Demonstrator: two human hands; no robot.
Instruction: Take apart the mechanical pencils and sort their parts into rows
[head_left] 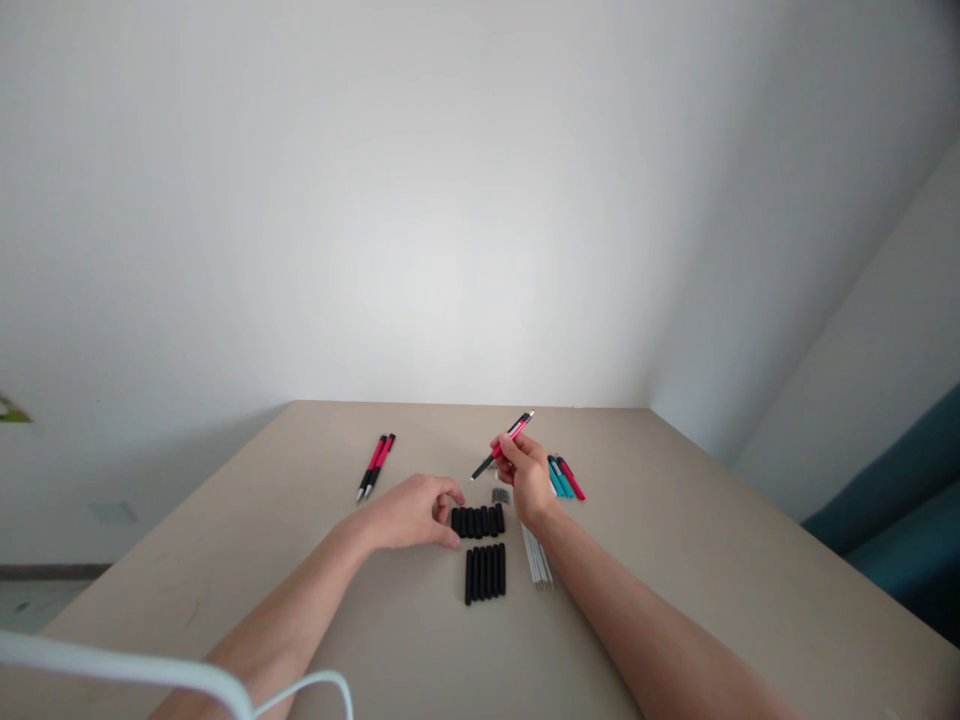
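Between the fingers of my right hand (523, 478) is a pink and black pen (517, 427), tilted with its lower end toward the left. My left hand (416, 511) lies low over the table, thumb and fingers apart around the left end of a row of short black tubes (478, 521); whether it touches them I cannot tell. Nearer to me is a row of longer black tubes (486, 574). Small grey springs or tips (500, 496), too small to make out, sit just beyond the short tubes. Several thin white refills (537, 560) lie partly under my right wrist.
Two pink and black pens (376, 467) lie together at the left on the beige table (390, 640). Teal barrels (560, 480) and a pink one (571, 480) lie right of my right hand. A white curved frame (150, 664) crosses the lower left; a teal curtain (892, 510) hangs right.
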